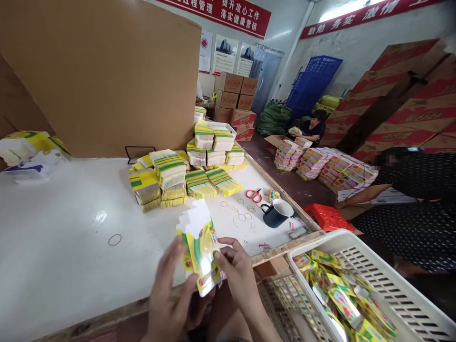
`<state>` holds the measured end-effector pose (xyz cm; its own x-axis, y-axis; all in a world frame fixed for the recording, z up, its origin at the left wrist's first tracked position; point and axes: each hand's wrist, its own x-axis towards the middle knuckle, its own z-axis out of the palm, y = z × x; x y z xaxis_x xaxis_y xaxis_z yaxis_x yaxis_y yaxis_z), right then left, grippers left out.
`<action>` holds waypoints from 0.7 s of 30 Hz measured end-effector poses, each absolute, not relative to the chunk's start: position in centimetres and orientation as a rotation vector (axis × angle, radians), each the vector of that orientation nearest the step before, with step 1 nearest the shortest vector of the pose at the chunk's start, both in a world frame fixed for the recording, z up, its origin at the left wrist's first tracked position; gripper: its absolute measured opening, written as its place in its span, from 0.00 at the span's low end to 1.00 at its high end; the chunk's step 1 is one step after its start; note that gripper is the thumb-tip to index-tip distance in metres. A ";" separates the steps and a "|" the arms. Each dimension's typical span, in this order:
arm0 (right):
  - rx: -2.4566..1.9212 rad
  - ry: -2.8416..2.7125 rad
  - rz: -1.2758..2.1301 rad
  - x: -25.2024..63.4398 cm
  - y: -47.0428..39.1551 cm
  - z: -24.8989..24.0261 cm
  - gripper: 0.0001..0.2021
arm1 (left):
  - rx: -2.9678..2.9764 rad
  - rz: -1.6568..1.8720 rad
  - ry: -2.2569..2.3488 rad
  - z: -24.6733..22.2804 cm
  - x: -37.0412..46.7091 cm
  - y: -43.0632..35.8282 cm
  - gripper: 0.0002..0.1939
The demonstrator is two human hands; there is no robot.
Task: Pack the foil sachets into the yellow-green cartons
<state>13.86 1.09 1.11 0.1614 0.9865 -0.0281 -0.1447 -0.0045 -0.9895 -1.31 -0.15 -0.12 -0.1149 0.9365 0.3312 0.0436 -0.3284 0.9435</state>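
Several flat yellow, green and white printed cartons (pixel 203 249) are fanned together at the table's front edge, with white flaps pointing away from me. My right hand (pixel 237 270) pinches their right edge, thumb on the front and fingers curled. At the left side, my left hand (pixel 169 289) is somewhat blurred; its thumb and fingers close about the cartons' edge. Beyond the hands, bundled stacks of similar flat cartons (pixel 169 168) stand on the white table (pixel 89 228).
Red-handled scissors (pixel 254 194), a dark mug (pixel 277 212) and rubber bands (pixel 242 217) lie on the right. A white basket (pixel 399 289) of filled-out cartons stands beside the table. A large cardboard sheet (pixel 117 80) rises behind. Two people work at right.
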 end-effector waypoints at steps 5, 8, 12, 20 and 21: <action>-1.050 -0.877 1.317 12.9 -0.3 1.3 0.15 | 0.757 1.102 0.791 0.9 -1.4 1.3 0.30; -1.016 -0.849 1.365 12.5 -0.6 1.3 0.15 | 0.687 1.034 0.643 0.8 -1.2 1.3 0.27; -1.062 -0.875 1.354 12.7 -0.8 1.3 0.16 | 0.750 1.102 0.656 0.0 -0.6 0.9 0.22; -1.199 -0.929 1.289 12.9 -1.1 0.9 0.17 | 0.690 1.120 0.856 -0.3 0.2 0.6 0.22; -1.226 -0.923 1.272 12.9 -1.1 0.9 0.17 | 0.707 1.107 0.883 -0.1 0.3 0.6 0.23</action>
<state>12.90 -1.10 0.85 0.1236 0.9836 -0.1312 -0.1805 -0.1078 -0.9777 0.26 0.61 -0.13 0.1903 0.9514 -0.2421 -0.4474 0.3035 0.8413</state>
